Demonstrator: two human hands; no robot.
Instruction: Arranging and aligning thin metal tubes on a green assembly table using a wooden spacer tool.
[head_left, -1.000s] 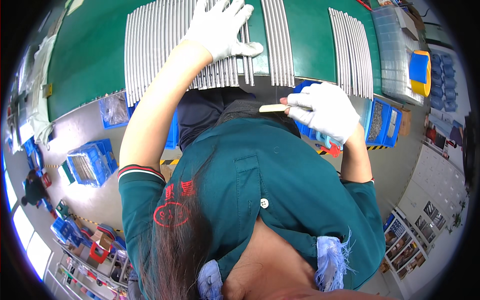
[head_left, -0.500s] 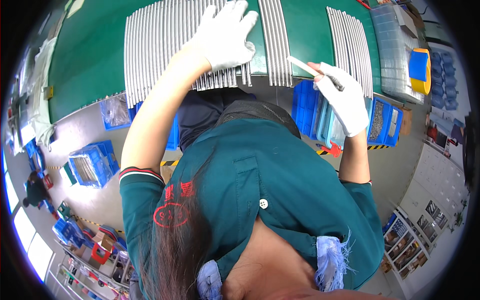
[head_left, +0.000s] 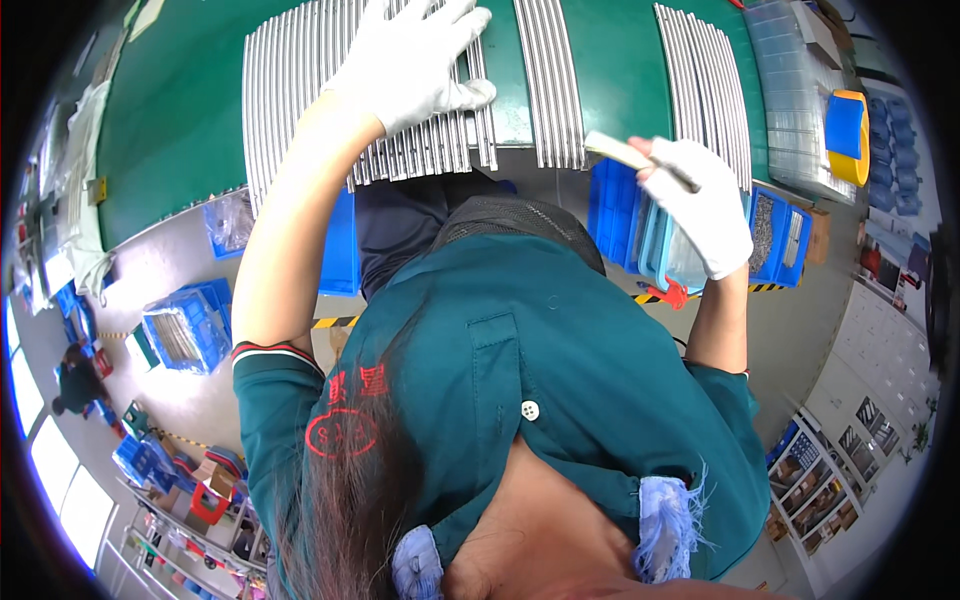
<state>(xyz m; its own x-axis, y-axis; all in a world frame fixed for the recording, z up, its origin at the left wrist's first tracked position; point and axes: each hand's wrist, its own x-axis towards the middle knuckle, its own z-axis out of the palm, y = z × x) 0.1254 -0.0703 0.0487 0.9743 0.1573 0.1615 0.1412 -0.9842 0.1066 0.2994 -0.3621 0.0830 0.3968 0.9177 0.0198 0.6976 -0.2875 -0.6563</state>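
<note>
Long, thin silver metal rods lie side by side on the green table [head_left: 180, 110]. A wide row of rods [head_left: 290, 100] is at the left, a narrower row [head_left: 550, 90] in the middle and another row [head_left: 705, 95] at the right. My white-gloved left hand [head_left: 415, 70] lies over the right part of the wide row, its fingers spread. Part of those rods is hidden beneath it. In my gloved right hand [head_left: 700, 205], bare fingertips pinch a short, flat, pale strip [head_left: 615, 150]; its free end points toward the middle row's near ends.
Clear plastic boxes [head_left: 790, 110] stand at the table's right end, with a yellow and blue roll [head_left: 847, 138] beside them. Blue bins [head_left: 612, 210] sit below the near edge. Another blue crate [head_left: 188, 325] stands on the floor at left; a person [head_left: 78, 380] is far left.
My left hand has slid left across the wide row. My right hand has shifted slightly right and nearer to me, and the strip now shows its broader face.
</note>
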